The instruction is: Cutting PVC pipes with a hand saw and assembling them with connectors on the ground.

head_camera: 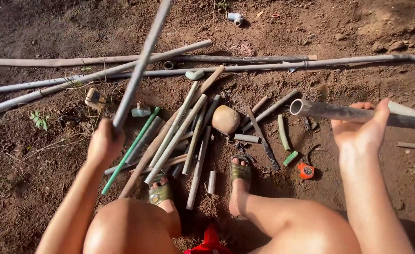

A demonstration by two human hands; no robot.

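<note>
Left hand (105, 141) grips a thin grey pipe (139, 66); right hand (360, 127) clasps a wider pipe (330, 111).

Grey pipes (139, 70), green pipe (131, 149), orange tape measure (306, 170), brown soil (19, 178)

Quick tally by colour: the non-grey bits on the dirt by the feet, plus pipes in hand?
Green pipe pieces: 3, a long green rod, a short pale green length, a bright green stub
Orange tape measure: 1
Round tan stone: 1
Grey pipes in hand: 2, a thin one in the left hand, a wide one in the right hand
Total: 7
</note>
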